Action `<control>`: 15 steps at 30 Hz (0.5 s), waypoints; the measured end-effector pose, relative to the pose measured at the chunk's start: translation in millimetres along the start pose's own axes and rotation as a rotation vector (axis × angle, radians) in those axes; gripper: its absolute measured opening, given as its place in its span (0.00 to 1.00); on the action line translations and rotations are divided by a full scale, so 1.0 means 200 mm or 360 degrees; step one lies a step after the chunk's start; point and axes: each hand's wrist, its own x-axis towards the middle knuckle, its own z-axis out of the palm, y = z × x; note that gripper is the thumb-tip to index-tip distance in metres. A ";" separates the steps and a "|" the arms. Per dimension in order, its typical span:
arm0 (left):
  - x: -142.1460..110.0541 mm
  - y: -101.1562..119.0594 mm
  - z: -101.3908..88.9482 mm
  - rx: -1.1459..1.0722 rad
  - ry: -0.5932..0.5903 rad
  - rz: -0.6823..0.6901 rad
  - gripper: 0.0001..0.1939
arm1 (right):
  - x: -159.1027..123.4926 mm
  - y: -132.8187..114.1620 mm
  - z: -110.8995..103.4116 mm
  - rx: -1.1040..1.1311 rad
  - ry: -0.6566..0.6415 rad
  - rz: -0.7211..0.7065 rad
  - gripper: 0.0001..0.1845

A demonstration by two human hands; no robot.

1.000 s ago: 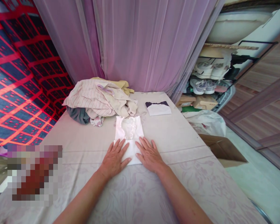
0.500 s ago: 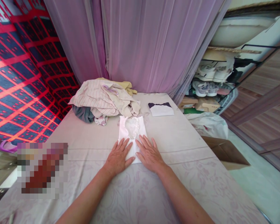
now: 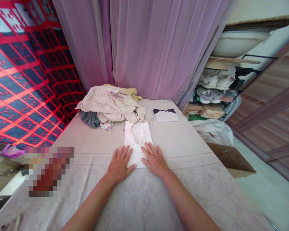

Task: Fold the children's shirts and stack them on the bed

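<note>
A white top (image 3: 138,154) with a ruffled neckline lies partly folded on the cloth-covered table (image 3: 139,199), its lower part turned up toward the collar. My left hand (image 3: 119,165) rests flat on its left edge, fingers spread. On the opposite edge my right hand (image 3: 155,160) also lies flat with the fingers apart. Neither hand grips anything. Parts of the garment's sides are hidden beneath the palms and fingers.
A heap of loose clothes (image 3: 106,106) sits at the back left. Toward the back right lies a folded white garment with dark shoulders (image 3: 166,116). Beyond the right edge are a cardboard box (image 3: 231,158) and a shoe rack (image 3: 214,83). Purple curtains (image 3: 144,48) hang behind.
My left hand has slid slightly left and outward, uncovering more of the white top's folded part. The right hand stays almost in place. The camera view has shifted slightly.
</note>
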 end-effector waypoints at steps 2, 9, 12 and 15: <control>0.00 0.00 0.00 0.0000 -0.0028 0.0008 0.35 | 0.00 0.00 0.00 -0.0002 -0.0002 0.0007 0.30; 0.01 0.01 -0.01 -0.0016 0.0020 0.0011 0.35 | -0.02 -0.02 0.00 0.0014 0.0170 0.0020 0.28; 0.00 0.01 -0.03 -0.0029 0.0048 0.0046 0.37 | -0.04 -0.01 0.01 0.0043 0.0294 0.0042 0.25; -0.01 0.01 -0.03 -0.0065 0.0050 0.0093 0.38 | -0.04 0.00 0.02 0.0077 0.0361 0.0096 0.23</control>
